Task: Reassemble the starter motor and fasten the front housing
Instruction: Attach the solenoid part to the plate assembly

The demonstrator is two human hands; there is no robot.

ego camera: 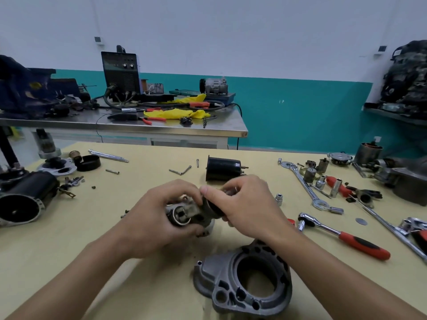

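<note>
Above the middle of the table my left hand (157, 218) grips a grimy metal drive assembly (187, 212) of the starter motor, its round end facing me. My right hand (245, 204) pinches the dark far end of the same part with thumb and curled fingers. The grey cast front housing (245, 280) lies flat on the table just in front of me, under my right forearm. A black cylindrical solenoid (223, 168) stands behind my hands. The black starter motor body (25, 195) lies at the left edge, open end toward me.
A red-handled ratchet (342, 234), a combination wrench (305, 185), sockets and a long extension bar lie on the right. Loose bolts (180, 170) and long through-bolts (108, 155) lie at the back. More motor parts sit far left and far right. A steel bench stands behind.
</note>
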